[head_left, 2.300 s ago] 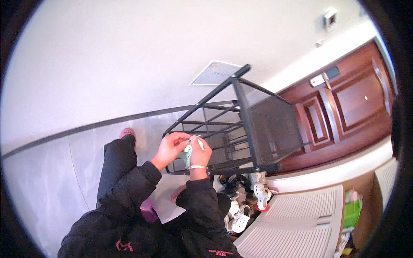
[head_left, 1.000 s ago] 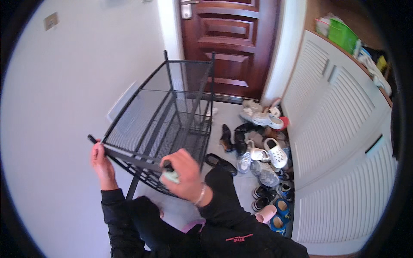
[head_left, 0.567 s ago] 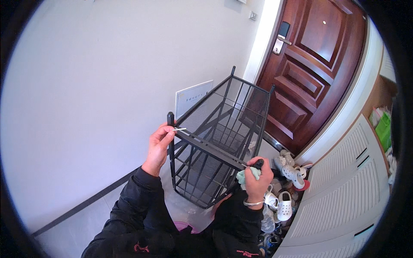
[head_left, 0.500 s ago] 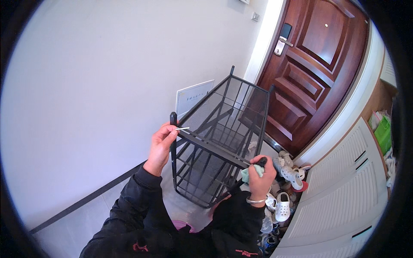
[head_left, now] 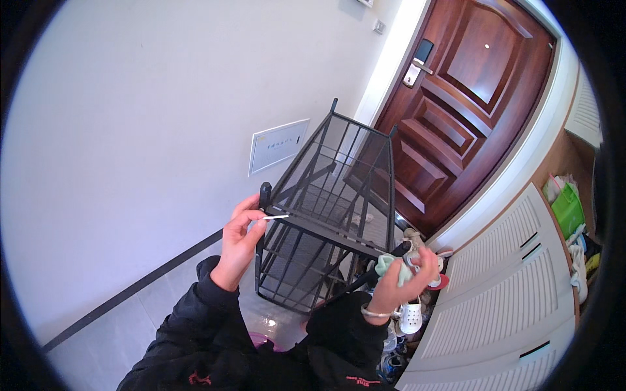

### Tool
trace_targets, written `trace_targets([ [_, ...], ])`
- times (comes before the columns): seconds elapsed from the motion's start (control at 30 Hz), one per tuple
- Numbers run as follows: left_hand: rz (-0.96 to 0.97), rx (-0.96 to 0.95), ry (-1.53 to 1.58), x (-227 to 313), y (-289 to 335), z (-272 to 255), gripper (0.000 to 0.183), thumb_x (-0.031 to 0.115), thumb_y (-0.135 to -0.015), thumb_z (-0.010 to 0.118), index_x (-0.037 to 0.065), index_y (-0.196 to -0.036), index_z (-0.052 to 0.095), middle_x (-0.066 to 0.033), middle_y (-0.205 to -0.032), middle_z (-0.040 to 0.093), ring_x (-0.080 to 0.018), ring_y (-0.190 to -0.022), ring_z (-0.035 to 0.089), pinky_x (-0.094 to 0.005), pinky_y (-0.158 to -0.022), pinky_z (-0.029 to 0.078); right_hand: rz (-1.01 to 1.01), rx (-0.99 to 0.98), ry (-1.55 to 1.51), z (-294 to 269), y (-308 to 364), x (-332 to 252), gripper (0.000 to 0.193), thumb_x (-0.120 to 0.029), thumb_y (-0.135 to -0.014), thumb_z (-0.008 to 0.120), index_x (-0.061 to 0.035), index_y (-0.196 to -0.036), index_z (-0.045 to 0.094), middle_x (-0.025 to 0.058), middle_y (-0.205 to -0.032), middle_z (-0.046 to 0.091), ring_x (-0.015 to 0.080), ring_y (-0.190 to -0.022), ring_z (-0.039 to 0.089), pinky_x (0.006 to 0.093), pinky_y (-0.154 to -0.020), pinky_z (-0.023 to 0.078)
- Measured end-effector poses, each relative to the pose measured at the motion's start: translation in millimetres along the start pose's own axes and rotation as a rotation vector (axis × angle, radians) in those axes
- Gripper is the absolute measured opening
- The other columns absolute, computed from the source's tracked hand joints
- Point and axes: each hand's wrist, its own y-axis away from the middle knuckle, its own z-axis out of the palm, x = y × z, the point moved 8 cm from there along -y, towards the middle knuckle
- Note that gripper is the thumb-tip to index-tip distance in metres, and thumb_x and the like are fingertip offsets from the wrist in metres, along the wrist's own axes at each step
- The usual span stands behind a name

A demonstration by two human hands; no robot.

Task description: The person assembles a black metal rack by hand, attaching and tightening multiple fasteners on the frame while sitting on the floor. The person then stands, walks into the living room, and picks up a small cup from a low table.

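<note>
A black metal mesh rack (head_left: 331, 233) with tiered baskets stands in front of me. At its near left corner post (head_left: 265, 194), my left hand (head_left: 235, 251) pinches a short, thin silvery rod (head_left: 276, 217) between thumb and fingers. The rod points right, over the end of the rack's near top bar. My right hand (head_left: 391, 294) is beside the near right corner post (head_left: 402, 249), its fingers curled loosely and partly apart. A pale green cloth (head_left: 385, 263) sits in that hand, between thumb and fingers.
Shoes (head_left: 411, 317) are piled right of the rack, along a white louvred cabinet (head_left: 502, 296). Behind the rack is a dark red-brown door (head_left: 482, 72). A pale wall (head_left: 143, 117) with a white panel (head_left: 277, 146) runs along the left. A green bag (head_left: 568, 210) lies on the cabinet.
My right hand has come off the right corner post and its fingers have loosened, with the cloth still in it. My left hand keeps the rod. The view has shifted slightly.
</note>
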Motion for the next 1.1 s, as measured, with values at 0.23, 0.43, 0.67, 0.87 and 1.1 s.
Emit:
trace_targets([
  [0.23, 0.132, 0.190, -0.247, 27, 28, -25, 0.004, 0.000, -0.086, 0.065, 0.000, -0.087, 0.061, -0.0036, -0.088, 0.055, -0.0108, -0.079, 0.050, -0.0230, -0.073, 0.041, -0.115, -0.718, -0.533, 72, 72, -87, 0.025, 0.005, -0.072, 0.064, -0.0014, -0.096, 0.068, 0.0141, -0.087, 0.063, 0.0287, -0.077, 0.063, 0.0356, -0.069, 0.051],
  [0.43, 0.142, 0.233, -0.476, 35, 39, -37, 0.006, 0.000, -0.082, 0.069, -0.001, -0.082, 0.063, -0.0062, -0.075, 0.059, -0.0128, -0.067, 0.054, -0.0257, -0.063, 0.045, -0.091, -0.693, -0.463, 119, 90, -101, 0.028, 0.003, -0.074, 0.070, -0.0027, -0.102, 0.067, 0.0140, -0.095, 0.063, 0.0273, -0.081, 0.065, 0.0326, -0.070, 0.051],
  [0.67, 0.085, 0.247, -0.403, 19, 39, -36, 0.006, 0.002, -0.082, 0.069, -0.001, -0.083, 0.065, -0.0070, -0.076, 0.061, -0.0132, -0.067, 0.056, -0.0256, -0.063, 0.046, 0.273, -0.990, -0.641, 157, 142, -90, 0.021, -0.011, -0.088, 0.063, 0.0031, -0.104, 0.066, 0.0113, -0.089, 0.067, 0.0188, -0.081, 0.064, 0.0277, -0.073, 0.050],
  [0.87, 0.104, 0.228, -0.394, 15, 36, -30, 0.005, 0.002, -0.083, 0.069, -0.001, -0.086, 0.066, -0.0077, -0.077, 0.062, -0.0135, -0.067, 0.057, -0.0262, -0.063, 0.047, 0.763, -1.005, -0.854, 171, 172, -64, 0.024, -0.015, -0.093, 0.061, 0.0056, -0.104, 0.067, 0.0062, -0.094, 0.068, 0.0112, -0.084, 0.060, 0.0247, -0.075, 0.049],
  [1.1, 0.151, 0.246, -0.441, 17, 31, -33, 0.006, 0.001, -0.082, 0.070, -0.002, -0.085, 0.066, -0.0083, -0.077, 0.062, -0.0142, -0.068, 0.058, -0.0265, -0.063, 0.047, 0.853, -1.009, -0.923, 182, 175, -68, 0.023, -0.015, -0.093, 0.062, 0.0051, -0.102, 0.068, 0.0057, -0.093, 0.067, 0.0096, -0.082, 0.060, 0.0225, -0.074, 0.048],
])
